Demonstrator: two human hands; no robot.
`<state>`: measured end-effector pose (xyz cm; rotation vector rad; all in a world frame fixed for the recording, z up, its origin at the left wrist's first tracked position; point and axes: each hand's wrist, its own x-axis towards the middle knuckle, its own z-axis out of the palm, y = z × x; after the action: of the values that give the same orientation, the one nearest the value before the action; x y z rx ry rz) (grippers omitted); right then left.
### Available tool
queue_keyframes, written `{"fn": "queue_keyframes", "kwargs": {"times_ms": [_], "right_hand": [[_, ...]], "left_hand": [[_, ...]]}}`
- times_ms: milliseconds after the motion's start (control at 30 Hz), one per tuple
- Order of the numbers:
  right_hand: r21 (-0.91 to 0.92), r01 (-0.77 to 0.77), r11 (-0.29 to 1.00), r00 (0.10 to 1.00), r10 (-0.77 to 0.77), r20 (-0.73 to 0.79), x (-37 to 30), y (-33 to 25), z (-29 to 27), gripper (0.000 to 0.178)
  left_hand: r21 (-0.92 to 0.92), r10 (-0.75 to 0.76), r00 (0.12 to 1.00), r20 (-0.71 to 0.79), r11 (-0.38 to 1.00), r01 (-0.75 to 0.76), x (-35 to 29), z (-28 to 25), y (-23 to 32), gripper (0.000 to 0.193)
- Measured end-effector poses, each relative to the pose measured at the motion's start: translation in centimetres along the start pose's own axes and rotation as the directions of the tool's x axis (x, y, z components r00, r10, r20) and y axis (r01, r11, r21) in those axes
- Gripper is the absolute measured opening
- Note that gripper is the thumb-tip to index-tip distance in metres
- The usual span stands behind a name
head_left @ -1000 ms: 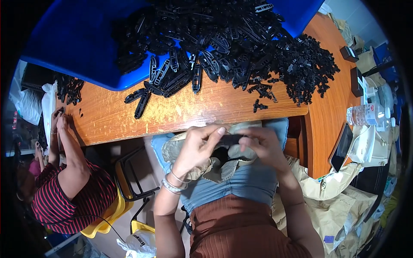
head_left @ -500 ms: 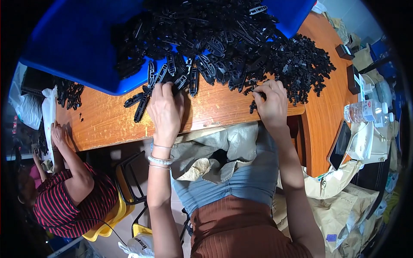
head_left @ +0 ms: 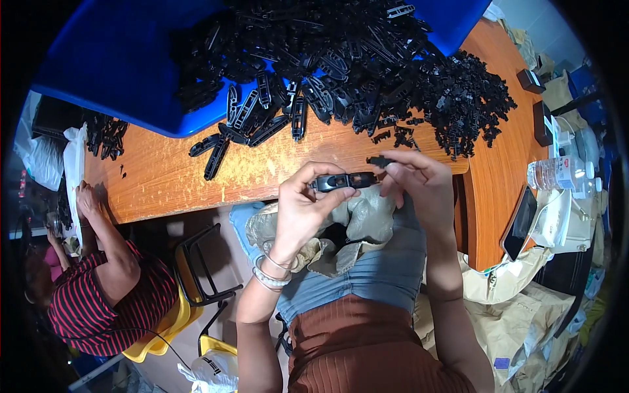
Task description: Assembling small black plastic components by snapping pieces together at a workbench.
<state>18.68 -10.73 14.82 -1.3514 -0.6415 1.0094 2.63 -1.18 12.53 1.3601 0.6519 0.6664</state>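
My left hand [head_left: 298, 213] is clamped on one housing [head_left: 333, 183], thumb near side, fingers far side. It's held up over the worktop's [head_left: 164, 173] front edge, right of that edge's middle. Long axis runs left-right, near parallel to the edge, right end tipped slightly away from me; slots face up, free end points at my right hand [head_left: 426, 190]. Right thumb and forefinger are pinched on a clip [head_left: 379, 161], long axis also roughly left-right, just beyond the housing's right end; can't tell if they touch. Clip heap [head_left: 472, 105] sits toward the worktop's right edge.
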Motion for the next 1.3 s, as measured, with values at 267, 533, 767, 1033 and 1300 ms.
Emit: {"fn": "queue_keyframes", "kwargs": {"times_ms": [267, 533, 767, 1033, 1300], "right_hand": [[-0.325, 0.446, 0.834, 0.894, -0.432, 0.118, -0.5, 2.0, 1.3, 0.011], [-0.31, 0.44, 0.843, 0.869, -0.487, -0.089, -1.4, 2.8, 2.1, 0.01], [-0.046, 0.33, 0.943, 0.932, -0.333, -0.141, -2.0, 3.4, 2.6, 0.009], [-0.495, 0.531, 0.688, 0.825, -0.553, 0.117, -1.7, 3.5, 1.5, 0.014], [-0.521, 0.451, 0.725, 0.882, -0.451, 0.135, -2.3, 3.7, 1.0, 0.02]], "left_hand": [[-0.119, -0.069, 0.997, 0.03, 0.99, 0.072, -1.4, 0.1, 0.4, 0.026], [-0.141, -0.064, 0.998, -0.022, 0.988, 0.06, -1.5, 0.1, 0.1, 0.025], [-0.414, -0.059, 0.998, 0.002, 0.909, 0.055, -1.6, 0.9, -0.3, 0.041], [0.096, -0.141, 0.99, 0.003, 0.985, 0.141, -2.2, -0.1, -0.8, 0.027], [-0.077, -0.129, 0.991, 0.022, 0.988, 0.131, -2.4, 0.0, -0.7, 0.022]]}}
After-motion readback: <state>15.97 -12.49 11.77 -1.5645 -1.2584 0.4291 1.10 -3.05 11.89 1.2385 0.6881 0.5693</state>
